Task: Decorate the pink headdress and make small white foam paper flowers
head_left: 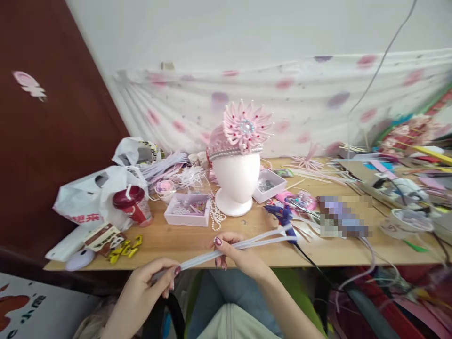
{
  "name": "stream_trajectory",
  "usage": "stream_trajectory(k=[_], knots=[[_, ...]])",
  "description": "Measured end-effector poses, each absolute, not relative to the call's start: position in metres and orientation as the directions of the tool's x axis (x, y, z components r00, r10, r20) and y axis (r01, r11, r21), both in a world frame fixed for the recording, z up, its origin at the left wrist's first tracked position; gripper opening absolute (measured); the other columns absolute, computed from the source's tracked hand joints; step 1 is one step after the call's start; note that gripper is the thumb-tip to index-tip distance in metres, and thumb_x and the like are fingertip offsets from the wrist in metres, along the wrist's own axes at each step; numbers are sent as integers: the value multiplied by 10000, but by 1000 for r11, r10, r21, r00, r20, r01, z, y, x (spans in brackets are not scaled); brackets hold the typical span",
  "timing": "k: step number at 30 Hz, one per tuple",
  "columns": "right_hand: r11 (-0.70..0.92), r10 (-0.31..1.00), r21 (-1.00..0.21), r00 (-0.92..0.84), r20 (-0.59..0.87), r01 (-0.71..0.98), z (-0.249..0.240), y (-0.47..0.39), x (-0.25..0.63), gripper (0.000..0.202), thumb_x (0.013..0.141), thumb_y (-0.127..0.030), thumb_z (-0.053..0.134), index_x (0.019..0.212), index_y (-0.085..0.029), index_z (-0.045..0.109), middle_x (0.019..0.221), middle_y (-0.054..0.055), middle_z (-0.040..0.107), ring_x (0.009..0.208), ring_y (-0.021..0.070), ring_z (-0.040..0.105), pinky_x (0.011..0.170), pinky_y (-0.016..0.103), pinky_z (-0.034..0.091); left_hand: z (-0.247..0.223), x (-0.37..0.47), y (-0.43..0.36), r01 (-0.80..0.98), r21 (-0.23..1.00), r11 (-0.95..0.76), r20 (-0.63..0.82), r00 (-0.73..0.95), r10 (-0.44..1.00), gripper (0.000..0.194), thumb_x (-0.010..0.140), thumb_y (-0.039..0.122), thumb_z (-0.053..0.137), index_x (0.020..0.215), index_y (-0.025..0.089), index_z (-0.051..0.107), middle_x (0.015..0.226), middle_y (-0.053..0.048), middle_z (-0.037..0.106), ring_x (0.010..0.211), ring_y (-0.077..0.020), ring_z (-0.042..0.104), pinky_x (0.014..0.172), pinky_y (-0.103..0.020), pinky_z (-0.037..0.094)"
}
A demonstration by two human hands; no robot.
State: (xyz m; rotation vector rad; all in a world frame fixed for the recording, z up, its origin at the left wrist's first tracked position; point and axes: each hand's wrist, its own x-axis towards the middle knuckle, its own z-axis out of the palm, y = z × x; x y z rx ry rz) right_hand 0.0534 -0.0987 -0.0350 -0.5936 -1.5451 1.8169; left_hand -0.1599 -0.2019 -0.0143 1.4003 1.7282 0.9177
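Pale white chenille stems (203, 258) stretch between my hands over the table's front edge, their far ends spread apart to the right. My left hand (155, 278) is closed round the near end of the stems. Farther along, my right hand (235, 256) pinches them between thumb and fingers. Behind the hands stands a white foam head (237, 181) wearing a pink beaded headpiece (243, 127) with a large looped flower. A blue glue gun (282, 217) lies to the right of the foam head, close to the free ends of the stems.
A bead box (187, 217), a strand of pearls (216, 214) and a second box (269, 185) flank the foam head. At left are a red cup (133, 205), a white plastic bag (84, 197) and yellow-wrapped sweets (125, 248). A black cable (310, 261) hangs over the front edge.
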Motion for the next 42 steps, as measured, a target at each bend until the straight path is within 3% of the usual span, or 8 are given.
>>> stream_trajectory(k=[3,7,12,16,22,31,37,42], knots=[[-162,864,-978,-498,-78,-129,-58,-108,98,581,774,-697,610,895,-134,683,621,0,557,492,92,493,468,221,443,-39,-148,-171,507,845,170,-118,-133,984,406,772,558,529,806,191,698,612,-13,626,548,-174,581,564,-269,474],[-186,895,-959,-365,-256,216,-68,-116,172,597,732,-700,628,934,-139,657,586,-21,508,453,109,457,412,236,393,-65,-139,-133,593,794,137,-79,-124,989,397,728,517,521,832,190,719,772,-72,734,742,-254,665,733,-354,519],[47,970,-833,173,169,551,-79,-93,231,468,803,-556,576,1017,-145,640,705,30,572,617,179,525,563,304,431,-76,-146,-111,683,719,132,-37,-152,988,368,722,482,503,824,207,727,938,-105,766,918,-314,684,886,-441,502],[112,956,-699,116,270,706,-89,-68,225,404,832,-499,583,1057,-170,649,1006,110,683,847,259,623,742,380,476,-86,-149,-108,703,710,44,86,-148,985,356,757,486,521,839,218,741,955,-99,746,948,-300,671,884,-441,514],[173,935,-562,44,351,809,-99,-52,227,399,915,-430,485,1128,-138,655,1001,143,712,839,304,648,740,425,486,-108,-136,-107,716,694,-78,281,-169,945,441,827,598,496,870,260,776,903,-71,690,883,-237,660,834,-381,547],[299,897,-560,-27,442,773,-106,-50,228,327,957,-355,483,1170,-159,636,1156,139,675,1032,299,634,863,435,506,-122,-141,-104,820,529,-220,449,-51,892,423,868,606,474,876,301,768,865,-31,749,831,-224,696,770,-346,574],[191,900,-531,68,430,825,-103,-51,222,298,911,-305,590,1181,-181,623,1066,130,681,960,306,628,782,431,518,-128,-140,-104,826,518,-222,476,-63,877,367,867,578,509,923,294,734,922,-8,758,843,-213,706,795,-310,576],[314,628,-512,230,744,799,-83,-85,208,86,903,-194,603,989,-200,605,864,56,653,804,203,598,706,328,481,-139,-139,-112,801,580,-149,524,-226,821,345,891,529,502,958,260,707,977,-39,742,941,-231,673,906,-335,528]])
